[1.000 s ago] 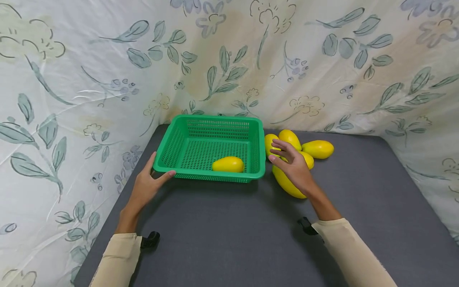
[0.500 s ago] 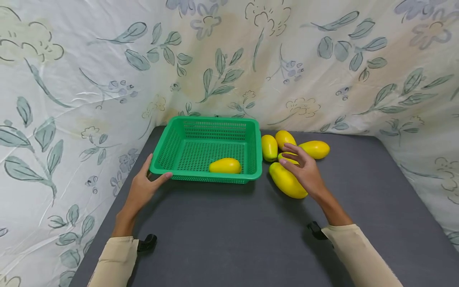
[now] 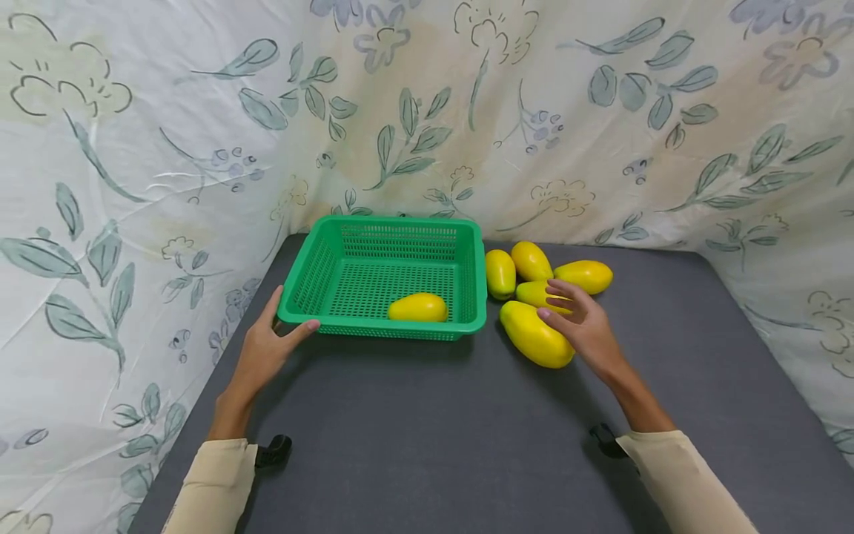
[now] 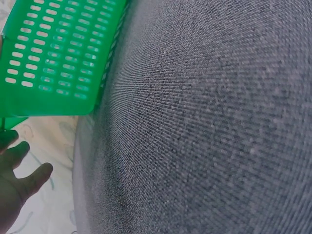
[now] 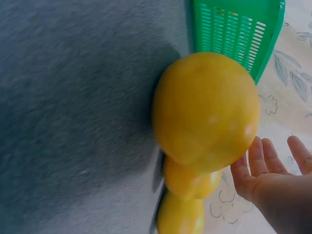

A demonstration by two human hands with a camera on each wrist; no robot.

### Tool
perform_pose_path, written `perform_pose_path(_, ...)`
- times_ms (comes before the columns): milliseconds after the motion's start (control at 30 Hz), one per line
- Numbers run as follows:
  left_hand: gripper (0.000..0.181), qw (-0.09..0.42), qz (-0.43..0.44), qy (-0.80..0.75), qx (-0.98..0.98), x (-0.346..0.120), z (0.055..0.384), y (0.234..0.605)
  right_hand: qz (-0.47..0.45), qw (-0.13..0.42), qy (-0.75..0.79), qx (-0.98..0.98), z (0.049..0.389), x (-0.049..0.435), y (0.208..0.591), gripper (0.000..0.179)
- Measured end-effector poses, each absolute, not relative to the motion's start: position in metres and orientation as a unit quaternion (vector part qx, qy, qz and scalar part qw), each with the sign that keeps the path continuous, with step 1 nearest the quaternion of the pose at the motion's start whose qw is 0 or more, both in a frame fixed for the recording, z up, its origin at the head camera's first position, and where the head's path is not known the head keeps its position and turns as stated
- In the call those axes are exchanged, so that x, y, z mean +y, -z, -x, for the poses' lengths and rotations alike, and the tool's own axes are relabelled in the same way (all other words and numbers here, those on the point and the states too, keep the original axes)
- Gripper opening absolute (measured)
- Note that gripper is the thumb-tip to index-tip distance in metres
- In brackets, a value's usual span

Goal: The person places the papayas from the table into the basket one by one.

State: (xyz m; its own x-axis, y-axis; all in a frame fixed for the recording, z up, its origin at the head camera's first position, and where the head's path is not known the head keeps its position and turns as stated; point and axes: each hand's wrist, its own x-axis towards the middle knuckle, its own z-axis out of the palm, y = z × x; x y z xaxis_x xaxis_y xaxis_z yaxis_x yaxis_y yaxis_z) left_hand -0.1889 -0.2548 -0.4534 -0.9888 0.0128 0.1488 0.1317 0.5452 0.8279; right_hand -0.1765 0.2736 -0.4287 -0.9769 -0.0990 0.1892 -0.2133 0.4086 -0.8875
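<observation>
Five yellow mangoes [image 3: 536, 335] lie right of centre; my right hand [image 3: 587, 331], fingers spread, grasping nothing, has slid down beside the nearest. Left hand [image 3: 265, 351] steadies the green basket [image 3: 382, 227], one mango [image 3: 418, 307] inside.

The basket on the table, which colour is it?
The basket is green, with perforated walls; the head view shows it best.
</observation>
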Motion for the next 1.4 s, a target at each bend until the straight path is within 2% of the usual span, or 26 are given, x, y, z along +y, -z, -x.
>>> perform_pose_path(800,0.104,0.064,0.039,0.474,-0.877,-0.255,0.190,0.456,-0.057,-0.028,-0.520,-0.852,0.168,0.288,0.448,0.078)
perform_pose_path(1400,0.105,0.066,0.040,0.480,-0.874,-0.256,0.191,0.458,-0.059,-0.053,-0.486,-0.870,0.167,0.289,0.459,0.084)
